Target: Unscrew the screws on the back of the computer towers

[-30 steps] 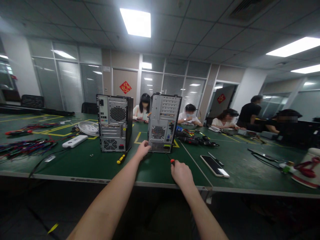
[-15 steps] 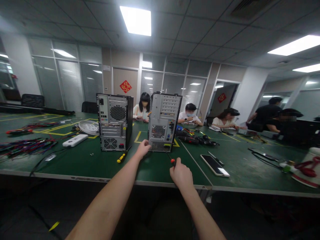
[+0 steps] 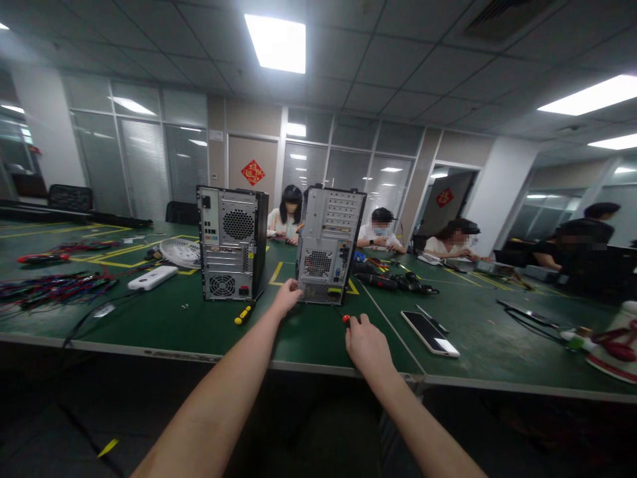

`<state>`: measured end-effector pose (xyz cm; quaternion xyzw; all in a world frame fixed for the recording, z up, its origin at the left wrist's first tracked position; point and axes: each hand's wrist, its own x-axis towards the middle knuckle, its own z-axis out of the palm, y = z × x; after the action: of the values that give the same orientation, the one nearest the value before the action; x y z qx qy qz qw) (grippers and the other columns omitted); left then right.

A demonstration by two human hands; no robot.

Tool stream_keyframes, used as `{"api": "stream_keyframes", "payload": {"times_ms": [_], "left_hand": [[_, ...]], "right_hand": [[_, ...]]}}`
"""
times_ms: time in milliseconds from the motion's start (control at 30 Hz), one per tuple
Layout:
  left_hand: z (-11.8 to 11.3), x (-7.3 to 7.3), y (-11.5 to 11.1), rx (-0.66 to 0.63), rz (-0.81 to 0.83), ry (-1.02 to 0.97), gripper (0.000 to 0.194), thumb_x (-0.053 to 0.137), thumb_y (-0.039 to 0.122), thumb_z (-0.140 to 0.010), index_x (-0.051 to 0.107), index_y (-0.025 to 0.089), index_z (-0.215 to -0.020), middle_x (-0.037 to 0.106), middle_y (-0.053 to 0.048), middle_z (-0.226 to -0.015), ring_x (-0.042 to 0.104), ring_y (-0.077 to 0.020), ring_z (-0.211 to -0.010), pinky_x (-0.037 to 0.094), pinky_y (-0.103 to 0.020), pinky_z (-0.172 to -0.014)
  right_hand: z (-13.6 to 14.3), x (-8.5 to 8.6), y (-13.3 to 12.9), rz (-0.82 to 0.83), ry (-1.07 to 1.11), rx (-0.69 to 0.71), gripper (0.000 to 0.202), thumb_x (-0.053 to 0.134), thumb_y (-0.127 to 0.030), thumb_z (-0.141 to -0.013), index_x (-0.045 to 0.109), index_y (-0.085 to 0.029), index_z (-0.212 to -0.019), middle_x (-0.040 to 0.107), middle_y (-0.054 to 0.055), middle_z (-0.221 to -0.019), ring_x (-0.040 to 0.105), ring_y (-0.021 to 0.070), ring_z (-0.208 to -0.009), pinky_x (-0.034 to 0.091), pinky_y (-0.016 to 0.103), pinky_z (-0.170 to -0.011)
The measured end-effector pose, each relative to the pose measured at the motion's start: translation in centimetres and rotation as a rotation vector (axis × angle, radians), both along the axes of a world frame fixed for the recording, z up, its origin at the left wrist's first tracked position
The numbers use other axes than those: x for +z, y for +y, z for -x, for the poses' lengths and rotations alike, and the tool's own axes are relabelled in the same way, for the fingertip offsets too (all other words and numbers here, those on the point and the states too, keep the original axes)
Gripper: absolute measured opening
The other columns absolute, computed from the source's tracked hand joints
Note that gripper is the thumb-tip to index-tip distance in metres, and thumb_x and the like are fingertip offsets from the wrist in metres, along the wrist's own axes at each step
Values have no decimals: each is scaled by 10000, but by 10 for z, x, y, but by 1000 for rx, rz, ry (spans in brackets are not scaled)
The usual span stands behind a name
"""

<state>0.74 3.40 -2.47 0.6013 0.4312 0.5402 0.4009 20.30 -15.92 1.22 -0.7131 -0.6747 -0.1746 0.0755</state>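
A grey computer tower [image 3: 326, 252] stands upright on the green table, its back panel facing me and leaning slightly in view. My left hand [image 3: 287, 299] is closed at its lower left edge, the fingertips partly hidden against the case. In my right hand [image 3: 367, 342] is a screwdriver [image 3: 346, 320] with a red-and-black handle. Its thin shaft points toward the bottom edge of the tower; whether the tip touches is too small to tell. Left of my hands, a second computer tower [image 3: 226, 249] stands upright, with a yellow-and-black screwdriver [image 3: 243, 315] lying at its foot.
A phone [image 3: 428, 332] lies to the right, beside a thin pen-like tool. On the left are a white power strip [image 3: 152, 277], tangled wires [image 3: 54, 285] and small screws [image 3: 185, 306]. Behind the towers lie dark tools [image 3: 375, 279]. Several people sit across the table.
My right hand and the screwdriver have shifted slightly right relative to the tower. My left hand keeps its place at the case. The whole view has moved a little.
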Motion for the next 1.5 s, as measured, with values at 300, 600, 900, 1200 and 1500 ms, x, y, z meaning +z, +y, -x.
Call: {"api": "stream_keyframes", "payload": {"times_ms": [300,600,900,1200,1500], "left_hand": [[-1,-3,4,24,-15,-1,137,660,143,-714,583,196,-815,562,35,-733,508,-143,-698,379,-260,-685],[-2,-2,4,43,-24,0,138,647,128,-703,583,195,-805,547,39,-710,508,-143,-698,382,-263,-688],[-1,-2,2,24,-17,4,128,650,150,-715,578,201,-809,556,29,-728,517,-150,-710,387,-266,-692],[0,2,-2,17,-5,5,131,643,138,-716,571,200,-806,552,33,-720,513,-150,-698,383,-268,-685],[-1,-2,4,13,-29,-11,147,632,114,-707,573,188,-819,555,34,-722,536,-149,-717,392,-270,-701]], "right_hand": [[-8,10,7,50,-202,85,411,475,-71,-978,558,-95,-1380,607,221,-1263,729,241,-982,550,270,-758],[-9,18,11,108,-198,119,326,378,-87,-1017,664,-32,-1162,733,246,-1036,759,292,-958,572,354,-781],[-3,9,11,86,-129,93,343,388,-210,-1058,688,-55,-1117,749,223,-1013,763,278,-921,568,330,-754],[3,8,7,77,-3,17,319,416,-251,-1061,668,-64,-1117,754,219,-1016,768,296,-949,556,339,-768],[0,-4,7,26,147,-50,323,426,-298,-1057,679,-99,-1083,763,191,-989,769,287,-920,535,318,-742]]}}
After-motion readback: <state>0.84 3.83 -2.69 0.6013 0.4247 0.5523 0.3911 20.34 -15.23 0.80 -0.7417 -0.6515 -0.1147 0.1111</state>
